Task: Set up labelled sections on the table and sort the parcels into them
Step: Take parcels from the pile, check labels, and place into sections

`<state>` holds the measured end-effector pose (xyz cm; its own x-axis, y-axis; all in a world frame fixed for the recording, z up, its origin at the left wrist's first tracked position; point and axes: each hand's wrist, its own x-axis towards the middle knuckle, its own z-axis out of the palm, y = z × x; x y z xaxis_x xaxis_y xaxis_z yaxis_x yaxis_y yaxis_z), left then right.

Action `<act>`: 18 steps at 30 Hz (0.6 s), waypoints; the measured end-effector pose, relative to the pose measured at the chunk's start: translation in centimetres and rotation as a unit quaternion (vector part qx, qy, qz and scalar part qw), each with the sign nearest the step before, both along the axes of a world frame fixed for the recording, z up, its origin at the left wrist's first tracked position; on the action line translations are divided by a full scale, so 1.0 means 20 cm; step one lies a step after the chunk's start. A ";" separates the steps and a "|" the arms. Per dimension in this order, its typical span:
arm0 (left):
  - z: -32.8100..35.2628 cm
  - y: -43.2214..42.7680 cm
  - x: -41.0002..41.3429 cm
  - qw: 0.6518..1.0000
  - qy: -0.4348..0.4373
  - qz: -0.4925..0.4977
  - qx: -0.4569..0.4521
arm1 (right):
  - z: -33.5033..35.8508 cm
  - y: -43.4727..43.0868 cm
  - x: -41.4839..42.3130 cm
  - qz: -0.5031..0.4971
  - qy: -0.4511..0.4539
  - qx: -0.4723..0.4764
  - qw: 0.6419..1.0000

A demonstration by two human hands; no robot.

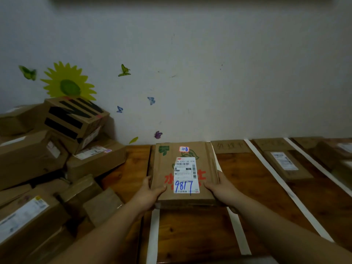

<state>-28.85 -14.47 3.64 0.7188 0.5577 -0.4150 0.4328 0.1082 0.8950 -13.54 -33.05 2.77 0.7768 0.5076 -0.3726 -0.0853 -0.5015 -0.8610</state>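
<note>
A flat brown cardboard parcel (171,164), with a white shipping label marked 9817 in blue, lies on the wooden table (190,229) between two white tape strips. My left hand (150,193) grips its near left corner, thumb on top. My right hand (221,185) grips its near right edge the same way. White tape strips (266,166) divide the table into sections. A cardboard section label (230,146) with handwriting lies at the wall in the section to the right. Another parcel (287,164) lies in the section beyond that.
A heap of brown cardboard boxes (47,159) fills the left side, one with bold black stripes (74,119) on top. More parcels (335,153) sit at the far right. The white wall behind carries a sunflower and butterfly stickers.
</note>
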 end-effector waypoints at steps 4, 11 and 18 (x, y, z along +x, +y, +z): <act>-0.10 0.01 -0.01 1.000 0.003 -0.024 -0.017 | -0.09 -0.02 -0.05 -0.027 0.011 -0.016 0.999; -0.13 -0.05 0.03 0.997 0.019 -0.072 0.003 | -0.14 -0.13 -0.05 -0.052 0.012 -0.002 0.999; -0.11 -0.21 0.31 0.995 -0.021 -0.096 0.034 | -0.09 -0.31 0.20 -0.071 -0.028 0.004 0.997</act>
<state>-22.60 -18.66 1.39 0.8312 0.4335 -0.3481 0.4010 -0.0338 0.9154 -9.47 -39.28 1.04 0.8608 0.3934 -0.3228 -0.1071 -0.4801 -0.8707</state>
